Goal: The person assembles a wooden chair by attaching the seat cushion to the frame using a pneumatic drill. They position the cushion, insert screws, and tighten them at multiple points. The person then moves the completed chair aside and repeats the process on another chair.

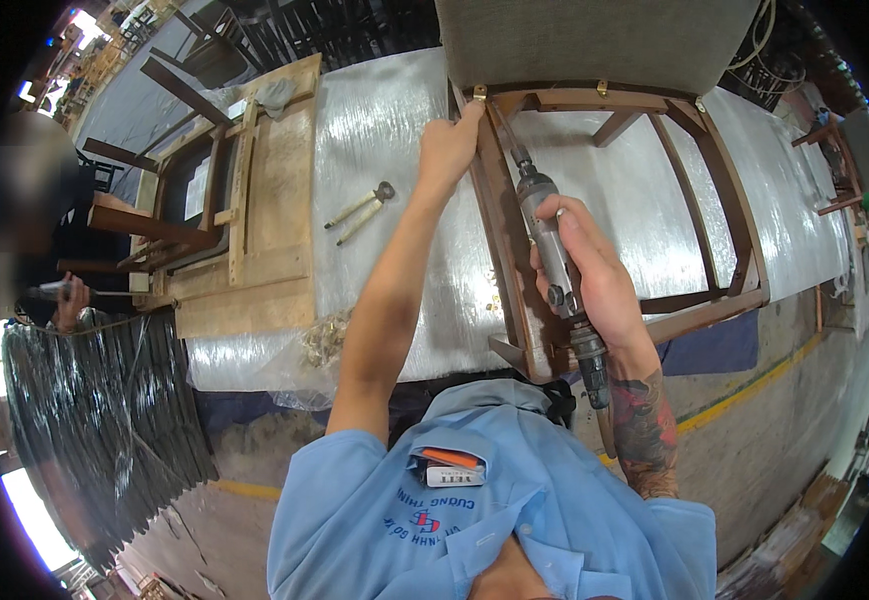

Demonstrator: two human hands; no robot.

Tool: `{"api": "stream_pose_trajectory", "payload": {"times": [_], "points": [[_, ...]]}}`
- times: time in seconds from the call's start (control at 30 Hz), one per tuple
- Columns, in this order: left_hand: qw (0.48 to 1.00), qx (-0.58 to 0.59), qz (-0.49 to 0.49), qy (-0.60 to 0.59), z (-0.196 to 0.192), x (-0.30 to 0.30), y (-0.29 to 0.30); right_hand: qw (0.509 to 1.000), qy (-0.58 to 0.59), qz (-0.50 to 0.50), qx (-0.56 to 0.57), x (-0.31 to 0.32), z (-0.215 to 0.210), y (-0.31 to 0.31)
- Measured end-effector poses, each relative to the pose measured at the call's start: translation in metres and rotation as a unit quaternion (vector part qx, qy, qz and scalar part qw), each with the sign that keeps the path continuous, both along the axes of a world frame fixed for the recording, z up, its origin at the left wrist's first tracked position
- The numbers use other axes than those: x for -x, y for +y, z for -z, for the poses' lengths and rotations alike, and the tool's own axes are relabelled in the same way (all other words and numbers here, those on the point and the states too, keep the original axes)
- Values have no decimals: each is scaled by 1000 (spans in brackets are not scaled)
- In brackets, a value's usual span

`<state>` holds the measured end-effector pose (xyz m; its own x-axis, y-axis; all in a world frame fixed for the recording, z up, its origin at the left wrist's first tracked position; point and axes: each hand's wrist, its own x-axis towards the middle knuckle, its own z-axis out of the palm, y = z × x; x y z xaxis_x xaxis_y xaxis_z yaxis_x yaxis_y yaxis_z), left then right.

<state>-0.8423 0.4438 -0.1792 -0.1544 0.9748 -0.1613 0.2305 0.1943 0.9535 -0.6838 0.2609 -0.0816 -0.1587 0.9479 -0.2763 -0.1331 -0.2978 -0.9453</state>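
Note:
A brown wooden chair frame (507, 225) lies in front of me, its grey upholstered panel (594, 40) at the far end. Small brass-coloured brackets (602, 88) sit along the joint between them. My left hand (449, 150) is closed at the frame's far left corner, its fingertips at another metal bracket (479, 92). In my right hand (589, 265) is a grey and black power screwdriver (551, 235), held over the left rail. The tool's slim front end slants away toward that corner; whether its tip touches anything, I cannot tell.
Pincers (361, 212) and a plastic bag of small hardware (326, 340) lie on the film-covered table (374, 110). Left of them is a wooden board (279, 190) bearing another chair frame (209, 185). At the far left a co-worker's hand (71, 300) holds a tool.

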Motion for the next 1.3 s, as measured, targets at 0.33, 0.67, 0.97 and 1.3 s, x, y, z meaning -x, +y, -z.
{"api": "stream_pose_trajectory", "payload": {"times": [0.33,0.67,0.97,1.3], "points": [[1000,0,1,-18,3,1,0,1000,-2,-3,-7,6,0,14],[977,103,58,-176,-8,8,12,997,-54,-14,-43,0,16,22],[985,70,38,-156,0,4,17,998,-44,-40,-32,-8,15,38],[992,22,8,-122,10,-1,14,999,5,-33,-27,0,11,41]]}}
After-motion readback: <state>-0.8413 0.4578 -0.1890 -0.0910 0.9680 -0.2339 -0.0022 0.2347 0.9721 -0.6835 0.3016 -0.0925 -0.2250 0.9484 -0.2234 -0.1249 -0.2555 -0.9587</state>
